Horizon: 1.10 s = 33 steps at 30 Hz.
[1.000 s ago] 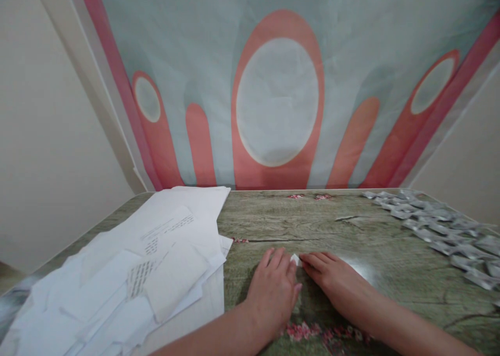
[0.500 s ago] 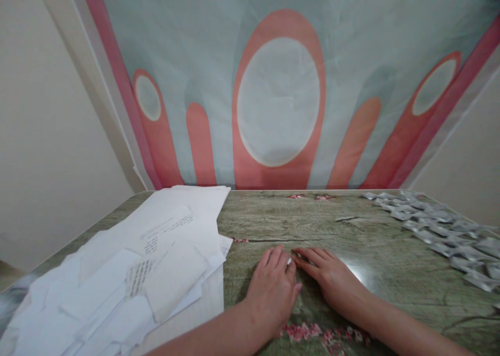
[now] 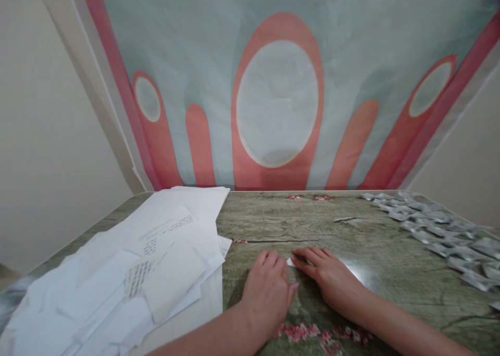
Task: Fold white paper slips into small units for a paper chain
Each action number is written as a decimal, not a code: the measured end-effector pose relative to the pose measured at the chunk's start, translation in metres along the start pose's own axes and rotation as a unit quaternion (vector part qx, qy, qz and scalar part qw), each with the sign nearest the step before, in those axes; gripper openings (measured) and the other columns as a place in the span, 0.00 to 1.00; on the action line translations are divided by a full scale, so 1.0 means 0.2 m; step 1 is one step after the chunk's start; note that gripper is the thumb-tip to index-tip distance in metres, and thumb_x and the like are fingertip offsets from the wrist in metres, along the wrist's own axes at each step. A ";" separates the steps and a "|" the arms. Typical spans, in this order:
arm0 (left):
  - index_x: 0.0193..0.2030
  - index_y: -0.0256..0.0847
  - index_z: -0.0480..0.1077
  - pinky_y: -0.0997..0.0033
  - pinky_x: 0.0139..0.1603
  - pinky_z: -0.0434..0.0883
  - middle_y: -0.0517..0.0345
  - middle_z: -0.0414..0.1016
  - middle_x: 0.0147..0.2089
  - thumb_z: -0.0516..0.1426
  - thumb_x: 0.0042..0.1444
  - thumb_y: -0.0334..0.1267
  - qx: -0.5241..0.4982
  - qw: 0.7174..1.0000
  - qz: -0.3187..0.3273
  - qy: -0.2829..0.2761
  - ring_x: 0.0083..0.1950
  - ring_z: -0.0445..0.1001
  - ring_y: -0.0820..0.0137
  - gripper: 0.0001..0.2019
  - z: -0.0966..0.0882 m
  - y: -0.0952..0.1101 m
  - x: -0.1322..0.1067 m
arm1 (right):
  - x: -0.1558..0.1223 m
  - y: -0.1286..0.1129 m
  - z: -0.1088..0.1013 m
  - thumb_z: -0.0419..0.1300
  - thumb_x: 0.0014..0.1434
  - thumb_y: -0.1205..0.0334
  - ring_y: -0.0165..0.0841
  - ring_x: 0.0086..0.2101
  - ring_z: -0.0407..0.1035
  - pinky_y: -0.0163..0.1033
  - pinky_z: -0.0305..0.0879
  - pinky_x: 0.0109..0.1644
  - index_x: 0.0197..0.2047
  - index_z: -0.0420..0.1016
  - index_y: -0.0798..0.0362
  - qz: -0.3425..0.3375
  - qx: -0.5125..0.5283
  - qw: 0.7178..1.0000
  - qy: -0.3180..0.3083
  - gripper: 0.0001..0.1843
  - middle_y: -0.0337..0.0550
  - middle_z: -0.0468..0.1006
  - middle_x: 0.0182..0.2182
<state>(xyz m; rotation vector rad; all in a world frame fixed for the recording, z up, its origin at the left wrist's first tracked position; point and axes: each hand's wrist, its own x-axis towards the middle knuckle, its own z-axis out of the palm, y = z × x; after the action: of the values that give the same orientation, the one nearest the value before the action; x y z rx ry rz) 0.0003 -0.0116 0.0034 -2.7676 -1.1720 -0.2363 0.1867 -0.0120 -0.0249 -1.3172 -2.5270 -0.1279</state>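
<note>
A small piece of white paper [image 3: 289, 262] shows in the gap between my two hands on the wood-patterned table. My right hand [image 3: 328, 272] bends over from the right, its fingertips pressed on the paper's right end. On the other side my left hand [image 3: 267, 283] rests with its fingers curled together and its thumb pointing toward the right hand. Whatever lies under the left fingers is hidden. Most of the paper piece is covered, so its full shape cannot be seen.
A large, untidy pile of white paper [image 3: 97, 283] covers the left of the table [image 3: 273, 218], some sheets printed. Rows of twisted, silvery-grey folded pieces [image 3: 441, 231] lie along the right side. Behind the table's far edge hangs a grey-green and coral patterned cloth [image 3: 347, 49].
My left hand has shifted slightly left and down, its fingers more curled, and more of the white paper now shows. The right hand has barely moved.
</note>
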 end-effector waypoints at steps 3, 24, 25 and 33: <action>0.46 0.34 0.71 0.58 0.49 0.62 0.51 0.72 0.39 0.54 0.58 0.45 0.007 1.000 -0.002 -0.008 0.46 0.65 0.60 0.16 -0.01 -0.01 0.01 | 0.00 0.00 -0.01 0.55 0.55 0.75 0.39 0.47 0.64 0.44 0.61 0.48 0.53 0.69 0.50 0.001 0.001 1.000 -0.006 0.23 0.46 0.72 0.50; 0.50 0.36 0.68 0.54 0.58 0.58 0.48 0.67 0.49 0.51 0.60 0.39 -0.068 0.997 -0.020 -0.023 0.56 0.60 0.57 0.14 -0.05 -0.01 0.01 | 0.01 0.00 -0.01 0.56 0.55 0.74 0.40 0.47 0.65 0.45 0.62 0.48 0.52 0.70 0.52 0.004 0.006 1.000 -0.022 0.21 0.47 0.72 0.50; 0.49 0.36 0.68 0.54 0.58 0.57 0.48 0.67 0.49 0.51 0.60 0.39 -0.074 0.997 -0.019 -0.020 0.56 0.60 0.57 0.14 -0.05 -0.01 0.00 | 0.01 0.00 -0.02 0.55 0.55 0.74 0.40 0.47 0.65 0.45 0.62 0.48 0.52 0.71 0.51 0.004 0.007 1.000 -0.024 0.21 0.47 0.72 0.50; 0.47 0.36 0.68 0.52 0.58 0.58 0.48 0.66 0.48 0.50 0.59 0.37 -0.090 0.996 -0.012 -0.010 0.56 0.60 0.57 0.12 -0.05 -0.02 0.01 | 0.01 0.00 -0.03 0.53 0.54 0.77 0.39 0.48 0.65 0.45 0.61 0.50 0.50 0.72 0.51 0.008 0.021 0.999 -0.032 0.22 0.45 0.72 0.51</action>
<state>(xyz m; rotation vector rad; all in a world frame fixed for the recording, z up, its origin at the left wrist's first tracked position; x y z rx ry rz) -0.0020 -0.0103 0.0140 -2.9173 -1.2464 -0.3312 0.1873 -0.0106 -0.0180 -1.3464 -2.5555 -0.0295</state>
